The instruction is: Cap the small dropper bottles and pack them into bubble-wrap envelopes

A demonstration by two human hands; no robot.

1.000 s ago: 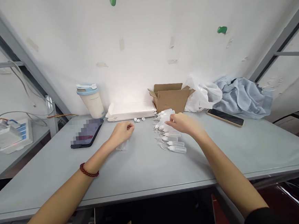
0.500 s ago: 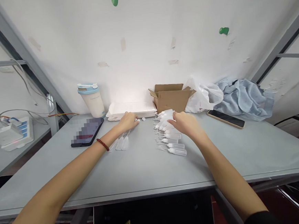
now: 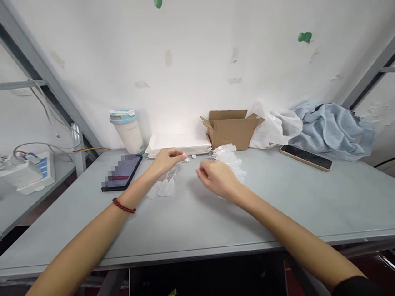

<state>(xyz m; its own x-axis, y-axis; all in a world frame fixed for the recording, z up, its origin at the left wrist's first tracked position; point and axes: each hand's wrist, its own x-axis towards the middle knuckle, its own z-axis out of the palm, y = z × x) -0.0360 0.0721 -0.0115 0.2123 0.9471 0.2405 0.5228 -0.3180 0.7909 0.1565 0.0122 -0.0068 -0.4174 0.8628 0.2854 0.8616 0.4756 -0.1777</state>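
My left hand (image 3: 167, 160) is over the table left of centre, thumb and fingers pinched on a small white cap (image 3: 186, 159). Just right of it lies another small white cap (image 3: 194, 156). Below the left hand are several clear plastic tags (image 3: 165, 188) with thin strings. My right hand (image 3: 216, 176) is closed, fingers curled in, in front of the row of small translucent squeeze bottles (image 3: 227, 149); it covers part of them. What its fingers hold, if anything, is hidden. The two hands are apart.
A stack of white paper sheets or envelopes (image 3: 183, 142), an open cardboard box (image 3: 233, 133), a white plastic bag (image 3: 274, 126) and a blue cloth (image 3: 334, 130) line the wall. A lidded cup (image 3: 128, 135) stands left. Phones lie at left (image 3: 124, 173) and right (image 3: 306, 157).
My right hand has moved left, away from the top of the bottles, toward my left hand. The white cap at my left fingertips shows more clearly. The view has shifted slightly.
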